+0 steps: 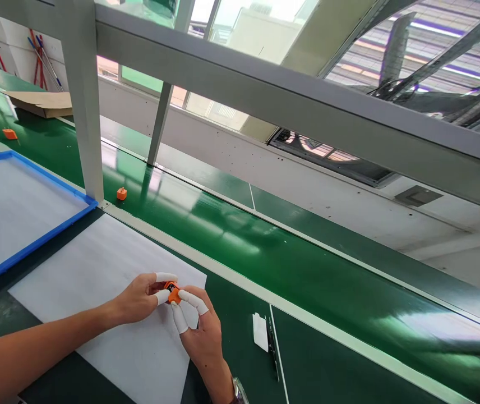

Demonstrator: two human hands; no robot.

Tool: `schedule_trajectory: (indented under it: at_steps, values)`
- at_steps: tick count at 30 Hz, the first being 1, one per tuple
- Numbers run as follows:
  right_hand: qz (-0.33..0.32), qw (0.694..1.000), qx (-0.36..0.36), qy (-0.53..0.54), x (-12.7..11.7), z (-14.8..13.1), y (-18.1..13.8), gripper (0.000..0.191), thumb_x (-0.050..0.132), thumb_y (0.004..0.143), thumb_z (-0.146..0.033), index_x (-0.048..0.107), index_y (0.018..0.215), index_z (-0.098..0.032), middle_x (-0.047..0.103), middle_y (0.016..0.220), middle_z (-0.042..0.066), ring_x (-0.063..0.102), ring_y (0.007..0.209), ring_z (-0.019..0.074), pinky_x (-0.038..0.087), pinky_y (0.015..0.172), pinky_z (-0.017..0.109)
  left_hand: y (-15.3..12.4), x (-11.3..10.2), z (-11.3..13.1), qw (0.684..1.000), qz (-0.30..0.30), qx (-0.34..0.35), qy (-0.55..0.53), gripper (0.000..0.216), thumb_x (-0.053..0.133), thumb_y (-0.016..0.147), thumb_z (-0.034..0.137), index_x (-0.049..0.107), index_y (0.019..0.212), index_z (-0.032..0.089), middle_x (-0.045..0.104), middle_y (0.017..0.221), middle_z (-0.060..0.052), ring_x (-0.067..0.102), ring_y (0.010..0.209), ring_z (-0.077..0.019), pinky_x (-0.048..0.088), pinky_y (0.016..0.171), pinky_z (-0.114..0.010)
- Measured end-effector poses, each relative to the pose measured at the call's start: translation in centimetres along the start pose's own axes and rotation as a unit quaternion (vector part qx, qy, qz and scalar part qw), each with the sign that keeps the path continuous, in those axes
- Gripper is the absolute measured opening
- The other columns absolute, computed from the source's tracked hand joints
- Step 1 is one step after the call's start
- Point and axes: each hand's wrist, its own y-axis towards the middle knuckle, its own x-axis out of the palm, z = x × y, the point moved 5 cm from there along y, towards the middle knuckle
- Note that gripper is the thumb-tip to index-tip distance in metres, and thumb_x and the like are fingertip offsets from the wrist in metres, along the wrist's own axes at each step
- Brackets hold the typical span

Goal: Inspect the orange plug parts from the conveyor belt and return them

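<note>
Both my hands meet over a white foam sheet (109,292) on the bench. They pinch a small orange part (172,291) between fingertips that wear white finger cots. My left hand (143,297) comes in from the lower left and grips the part with thumb and forefinger. My right hand (200,331) reaches up from the bottom edge and holds the same part from its right side. A watch shows at my right wrist.
A green conveyor belt (265,252) runs diagonally past the bench, carrying an orange part (121,193) near a grey frame post (86,106) and another orange part (9,133) at far left. A blue-rimmed tray (33,238) lies left. A small white piece (260,331) rests right of my hands.
</note>
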Motion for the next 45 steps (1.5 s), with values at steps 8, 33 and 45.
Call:
schedule_trajectory:
  at_steps: [8,33,45]
  values:
    - [-0.014,1.000,-0.020,-0.016,0.2,0.5,-0.2,0.045,0.063,0.090,-0.008,0.059,0.128,-0.032,0.063,0.110,0.008,0.064,0.099,0.0219,0.058,0.082,0.041,-0.3,0.6,0.7,0.999,-0.040,0.015,-0.015,0.037,0.058,0.092,0.028,0.067,0.127,0.021,0.074,0.117,-0.006,0.068,0.109,-0.0253,0.052,0.102,-0.042]
    - [-0.018,0.913,0.312,0.261,1.3,4.3,-1.2,0.051,0.077,0.080,-0.045,0.064,0.123,-0.022,0.074,0.109,0.010,0.071,0.099,0.0264,0.060,0.092,0.047,-0.5,0.4,0.0,0.999,-0.019,0.022,0.028,0.037,0.060,0.088,0.023,0.069,0.124,0.023,0.067,0.133,-0.004,0.062,0.123,-0.0264,0.052,0.107,-0.042]
    - [-0.021,0.986,0.163,-0.013,-0.7,4.2,-0.3,0.028,0.050,0.099,-0.029,0.069,0.120,-0.024,0.070,0.107,0.008,0.065,0.089,0.0205,0.055,0.077,0.035,0.7,-0.4,-0.5,0.999,-0.006,-0.040,0.003,0.036,0.063,0.090,0.035,0.071,0.123,0.022,0.077,0.112,-0.005,0.070,0.106,-0.0257,0.054,0.098,-0.039]
